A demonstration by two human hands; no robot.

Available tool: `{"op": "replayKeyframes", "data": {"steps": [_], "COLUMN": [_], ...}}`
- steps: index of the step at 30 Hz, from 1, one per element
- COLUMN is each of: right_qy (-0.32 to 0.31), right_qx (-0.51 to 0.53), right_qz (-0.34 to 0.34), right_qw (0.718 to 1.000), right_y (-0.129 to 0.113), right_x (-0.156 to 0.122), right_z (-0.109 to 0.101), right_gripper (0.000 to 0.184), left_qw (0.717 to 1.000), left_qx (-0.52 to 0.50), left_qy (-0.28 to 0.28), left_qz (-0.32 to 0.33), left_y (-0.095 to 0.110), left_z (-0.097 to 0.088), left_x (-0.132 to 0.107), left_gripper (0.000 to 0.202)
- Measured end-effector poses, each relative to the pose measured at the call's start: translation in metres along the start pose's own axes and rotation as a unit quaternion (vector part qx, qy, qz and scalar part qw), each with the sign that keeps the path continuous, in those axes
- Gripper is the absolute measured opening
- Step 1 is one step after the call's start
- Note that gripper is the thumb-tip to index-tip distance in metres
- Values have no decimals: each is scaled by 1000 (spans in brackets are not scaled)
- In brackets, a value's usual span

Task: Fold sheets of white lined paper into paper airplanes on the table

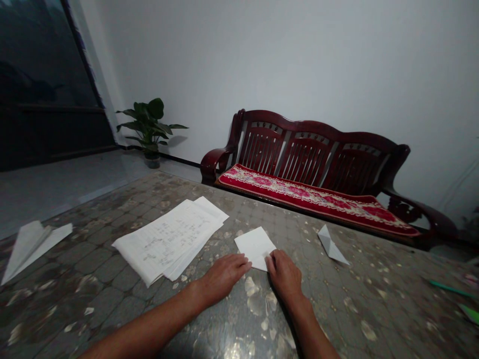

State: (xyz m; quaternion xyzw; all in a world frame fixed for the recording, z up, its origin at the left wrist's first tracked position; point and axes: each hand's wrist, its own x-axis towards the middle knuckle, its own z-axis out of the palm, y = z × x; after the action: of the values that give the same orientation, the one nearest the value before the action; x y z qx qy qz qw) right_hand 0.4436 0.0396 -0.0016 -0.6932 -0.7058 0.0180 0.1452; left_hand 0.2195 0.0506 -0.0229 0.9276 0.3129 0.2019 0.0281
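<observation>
from your head camera, you look down at your two bare hands on a speckled stone-look table top [112, 264]. a small white paper sheet [254, 247] lies just ahead of your hands and between them, closer to your right hand [284, 275]. the sheet is almost square, so its long way is hard to tell. its longer side seems to run from the far left to the near right. it looks flat and clean, with one corner pointing at you.

your right hand is low and curved, with its fingers [270, 258] on the near corner of the sheet. you may be pinching the paper, but i cannot tell. your left hand [224, 279] is flat and open, holding nothing, with its fingertips just by the sheet's left edge.

to the left lie a stack of written papers [166, 239] and a white paper plane [32, 249]. to the right lies a folded white paper [331, 245], and green paper bits [451, 288] sit near the table edge. past the table stand a dark red wooden bench [314, 154] and a green plant [149, 124].
</observation>
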Motion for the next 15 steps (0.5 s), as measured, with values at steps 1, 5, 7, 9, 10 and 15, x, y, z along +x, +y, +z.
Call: {"op": "replayKeyframes", "data": {"steps": [1, 5, 7, 9, 10, 15], "right_qy": [2, 11, 14, 15, 17, 37], "right_qx": [0, 4, 2, -2, -3, 4], "right_qz": [2, 0, 3, 10, 14, 15], "right_qw": [1000, 1000, 1000, 1000, 1000, 999], "right_y": [-1, -2, -3, -3, -4, -4], "right_x": [0, 0, 1, 1, 1, 1], "right_z": [0, -3, -4, -5, -5, -5], "right_gripper": [18, 16, 15, 14, 14, 14], "left_qw": [1000, 1000, 1000, 1000, 999, 998], "left_qx": [3, 0, 1, 10, 16, 51], "left_qy": [2, 9, 6, -2, -5, -20], "left_qz": [1, -6, -17, -25, -27, -17], "left_y": [0, 2, 5, 8, 9, 13], "left_z": [0, -3, -5, -7, -8, -9], "left_x": [0, 2, 4, 6, 7, 12], "left_gripper": [31, 28, 27, 26, 26, 27]}}
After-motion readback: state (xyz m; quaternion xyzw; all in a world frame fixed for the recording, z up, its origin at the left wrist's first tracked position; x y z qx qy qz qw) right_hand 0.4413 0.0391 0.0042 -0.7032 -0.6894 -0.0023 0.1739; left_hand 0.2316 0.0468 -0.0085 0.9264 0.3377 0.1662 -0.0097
